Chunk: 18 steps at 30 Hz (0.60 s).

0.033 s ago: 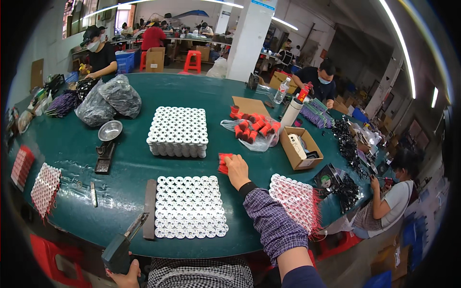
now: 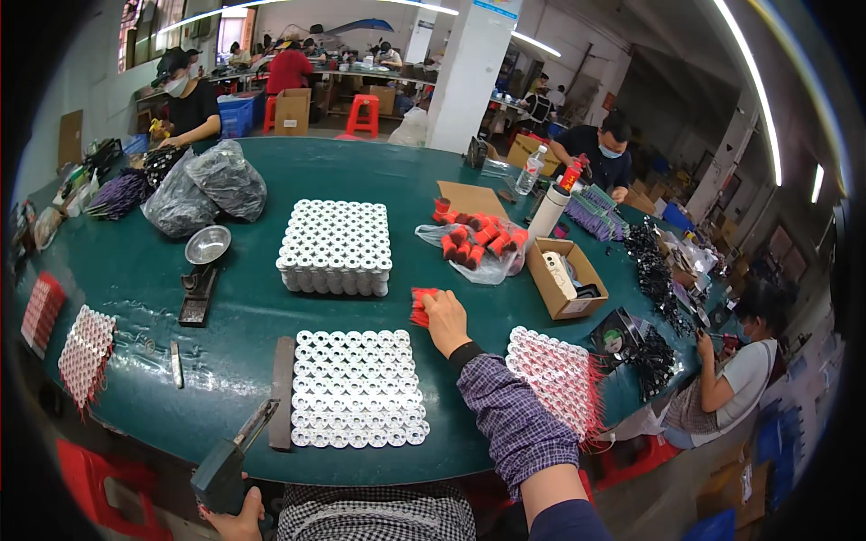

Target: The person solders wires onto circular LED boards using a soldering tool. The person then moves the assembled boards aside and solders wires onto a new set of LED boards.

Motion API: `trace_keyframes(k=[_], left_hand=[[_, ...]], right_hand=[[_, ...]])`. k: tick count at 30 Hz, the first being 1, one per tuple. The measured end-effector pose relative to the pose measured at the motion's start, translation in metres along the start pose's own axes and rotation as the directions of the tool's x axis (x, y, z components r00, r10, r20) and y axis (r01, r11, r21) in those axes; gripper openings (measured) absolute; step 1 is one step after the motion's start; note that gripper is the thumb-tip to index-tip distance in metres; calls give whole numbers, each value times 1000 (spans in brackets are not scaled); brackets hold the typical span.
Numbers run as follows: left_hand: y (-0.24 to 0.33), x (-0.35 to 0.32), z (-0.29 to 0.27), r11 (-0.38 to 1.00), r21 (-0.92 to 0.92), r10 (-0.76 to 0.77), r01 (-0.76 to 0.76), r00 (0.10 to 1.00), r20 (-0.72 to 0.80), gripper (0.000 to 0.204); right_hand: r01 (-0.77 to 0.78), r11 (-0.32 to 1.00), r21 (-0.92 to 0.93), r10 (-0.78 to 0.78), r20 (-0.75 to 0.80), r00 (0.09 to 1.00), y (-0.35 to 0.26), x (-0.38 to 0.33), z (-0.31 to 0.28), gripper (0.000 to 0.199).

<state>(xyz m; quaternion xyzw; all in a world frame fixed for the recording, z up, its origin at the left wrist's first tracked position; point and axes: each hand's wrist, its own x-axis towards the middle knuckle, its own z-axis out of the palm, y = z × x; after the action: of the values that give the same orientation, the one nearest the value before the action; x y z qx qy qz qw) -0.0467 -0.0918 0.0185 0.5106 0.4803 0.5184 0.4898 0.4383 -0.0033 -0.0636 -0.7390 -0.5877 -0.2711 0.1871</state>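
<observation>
My left hand (image 2: pixel 236 518), at the lower edge, is wrapped round the grip of a dark green soldering gun (image 2: pixel 219 484). The gun's narrow metal tip points up and right, close to a dark flat bar (image 2: pixel 281 393) on the table. Along that bar's right side lies a panel of round white circuit boards (image 2: pixel 357 389) in rows. My right hand (image 2: pixel 446 322) reaches beyond the panel, its fingers closed on a small bundle of short red wires (image 2: pixel 421 307). To the right of my sleeve is another white panel with red wires attached (image 2: pixel 552 379).
A tall stack of white board panels (image 2: pixel 334 248) stands ahead. Red spools (image 2: pixel 478 239) lie on a plastic bag beside an open cardboard box (image 2: pixel 566 288). At left are a metal dish (image 2: pixel 208 244), a knife (image 2: pixel 176 364) and wired panels (image 2: pixel 87 354). Co-workers sit around the green table (image 2: pixel 225 361).
</observation>
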Motion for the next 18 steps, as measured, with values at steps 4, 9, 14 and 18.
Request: trace_keyframes(k=[4, 9, 14, 18], left_hand=[[-3, 0, 0, 1000, -2, 4, -4, 1000, 0, 33], [-3, 2, 7, 1000, 22, 7, -8, 1000, 19, 33], [-3, 2, 12, 999, 28, -21, 20, 999, 38, 33], [-20, 2, 8, 1000, 24, 2, -3, 1000, 17, 38]], right_hand=[[-43, 998, 51, 44, -18, 999, -3, -3, 6, 3], [-91, 995, 32, 92, -25, 995, -3, -4, 9, 4], [-86, 996, -1, 86, -33, 996, -3, -8, 3, 5], [-88, 996, 20, 89, -48, 995, -3, -10, 0, 4]])
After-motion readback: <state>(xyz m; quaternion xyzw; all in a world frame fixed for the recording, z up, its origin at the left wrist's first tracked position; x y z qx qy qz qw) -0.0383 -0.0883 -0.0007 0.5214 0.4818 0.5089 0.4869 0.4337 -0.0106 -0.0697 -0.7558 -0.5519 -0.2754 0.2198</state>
